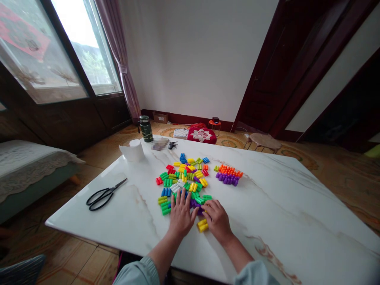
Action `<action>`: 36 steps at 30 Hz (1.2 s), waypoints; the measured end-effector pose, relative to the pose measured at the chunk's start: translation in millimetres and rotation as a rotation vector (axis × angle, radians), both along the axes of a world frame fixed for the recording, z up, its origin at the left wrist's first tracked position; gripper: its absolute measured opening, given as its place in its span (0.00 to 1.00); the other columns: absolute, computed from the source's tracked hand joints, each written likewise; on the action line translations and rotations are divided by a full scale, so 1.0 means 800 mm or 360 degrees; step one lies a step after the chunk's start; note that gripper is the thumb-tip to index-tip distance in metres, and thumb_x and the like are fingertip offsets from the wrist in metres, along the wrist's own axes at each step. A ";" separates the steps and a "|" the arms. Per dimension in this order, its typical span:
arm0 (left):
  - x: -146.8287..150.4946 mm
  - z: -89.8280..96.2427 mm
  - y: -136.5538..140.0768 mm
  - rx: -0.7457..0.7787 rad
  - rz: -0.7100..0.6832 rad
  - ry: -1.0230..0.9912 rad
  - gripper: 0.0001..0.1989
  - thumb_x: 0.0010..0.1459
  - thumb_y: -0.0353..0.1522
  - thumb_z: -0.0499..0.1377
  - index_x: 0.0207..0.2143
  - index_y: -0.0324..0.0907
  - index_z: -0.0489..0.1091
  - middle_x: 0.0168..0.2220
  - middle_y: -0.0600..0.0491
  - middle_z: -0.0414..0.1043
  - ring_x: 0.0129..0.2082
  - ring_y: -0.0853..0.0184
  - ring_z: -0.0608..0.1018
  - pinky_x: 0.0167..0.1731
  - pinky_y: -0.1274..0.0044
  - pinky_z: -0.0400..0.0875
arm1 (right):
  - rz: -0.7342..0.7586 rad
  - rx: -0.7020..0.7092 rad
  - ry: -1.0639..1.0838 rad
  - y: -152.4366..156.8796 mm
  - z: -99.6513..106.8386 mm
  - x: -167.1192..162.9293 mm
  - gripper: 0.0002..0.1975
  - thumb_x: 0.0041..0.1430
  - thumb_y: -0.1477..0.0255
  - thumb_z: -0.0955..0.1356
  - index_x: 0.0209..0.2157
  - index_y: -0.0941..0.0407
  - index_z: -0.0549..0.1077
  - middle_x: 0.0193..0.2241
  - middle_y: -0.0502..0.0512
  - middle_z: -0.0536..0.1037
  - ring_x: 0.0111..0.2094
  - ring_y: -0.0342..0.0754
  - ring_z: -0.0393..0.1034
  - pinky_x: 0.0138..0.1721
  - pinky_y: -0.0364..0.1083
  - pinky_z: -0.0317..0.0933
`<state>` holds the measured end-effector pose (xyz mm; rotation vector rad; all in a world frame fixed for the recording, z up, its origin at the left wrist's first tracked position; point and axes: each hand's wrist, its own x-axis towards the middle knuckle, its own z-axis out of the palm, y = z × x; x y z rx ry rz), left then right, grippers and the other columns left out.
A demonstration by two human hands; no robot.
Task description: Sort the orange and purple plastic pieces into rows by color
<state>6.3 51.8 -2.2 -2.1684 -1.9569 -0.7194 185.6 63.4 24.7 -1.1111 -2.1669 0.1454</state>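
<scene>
A loose pile of small coloured plastic pieces [170, 183] made of joined rounded tubes lies on the white table, in green, yellow, red, blue, purple and white. My left hand [181, 213] rests flat on the near edge of this pile, its fingers spread. Beside it, my right hand [219, 221] has its fingers curled together at the purple pieces [199, 209]; what is between the fingertips is hidden, though a bit of yellow shows there. Yellow pieces [202, 225] lie just under and left of my right hand. Farther right, orange pieces [230, 171] and purple pieces [227, 179] stand grouped in rows.
Black-handled scissors [105, 194] lie on the table's left. Toward the far left corner are a white paper roll [135, 151], a dark green bottle [145, 128], a blurred-out item and some keys [171, 145]. Beyond the table [276, 202] stand low stools [263, 141].
</scene>
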 end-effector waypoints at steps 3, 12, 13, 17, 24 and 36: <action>0.000 0.000 0.000 -0.0007 0.0008 0.0003 0.29 0.64 0.46 0.50 0.63 0.43 0.60 0.67 0.45 0.53 0.67 0.51 0.55 0.64 0.55 0.47 | -0.0112 0.0005 -0.0129 0.001 0.002 -0.016 0.19 0.55 0.81 0.67 0.48 0.52 0.73 0.41 0.57 0.77 0.44 0.56 0.68 0.47 0.55 0.67; -0.001 -0.001 0.001 -0.0027 0.0005 0.0050 0.27 0.63 0.40 0.51 0.63 0.42 0.60 0.68 0.44 0.52 0.67 0.52 0.55 0.64 0.55 0.47 | -0.0237 -0.0087 -0.0487 0.002 0.012 -0.046 0.18 0.48 0.84 0.68 0.41 0.52 0.73 0.36 0.56 0.76 0.38 0.54 0.69 0.38 0.51 0.65; -0.001 -0.001 0.002 -0.0030 0.0006 0.0053 0.27 0.63 0.40 0.51 0.63 0.42 0.60 0.68 0.45 0.52 0.67 0.52 0.55 0.64 0.55 0.47 | -0.0239 -0.0098 -0.0495 0.002 0.013 -0.048 0.17 0.48 0.83 0.67 0.40 0.53 0.73 0.36 0.57 0.76 0.38 0.54 0.69 0.38 0.51 0.65; -0.001 -0.002 0.002 -0.0035 0.0016 0.0057 0.28 0.63 0.41 0.52 0.63 0.42 0.60 0.68 0.45 0.52 0.67 0.52 0.55 0.64 0.55 0.47 | -0.0105 -0.0167 -0.0473 0.004 0.011 -0.040 0.16 0.52 0.79 0.66 0.44 0.57 0.72 0.38 0.59 0.76 0.41 0.54 0.69 0.42 0.51 0.65; -0.004 -0.003 0.001 -0.0024 -0.0007 0.0058 0.30 0.64 0.48 0.50 0.63 0.44 0.61 0.67 0.46 0.53 0.67 0.51 0.56 0.63 0.55 0.49 | 0.0203 0.0016 -0.0220 0.017 -0.008 -0.001 0.14 0.63 0.72 0.62 0.49 0.58 0.71 0.41 0.60 0.77 0.41 0.51 0.73 0.43 0.49 0.69; -0.004 -0.012 0.004 0.0025 -0.0008 0.0058 0.31 0.63 0.49 0.49 0.63 0.43 0.61 0.68 0.45 0.52 0.67 0.49 0.55 0.64 0.54 0.48 | -0.0702 -0.0943 0.1515 0.086 -0.023 0.077 0.23 0.44 0.52 0.71 0.33 0.58 0.73 0.29 0.56 0.78 0.28 0.51 0.75 0.27 0.48 0.69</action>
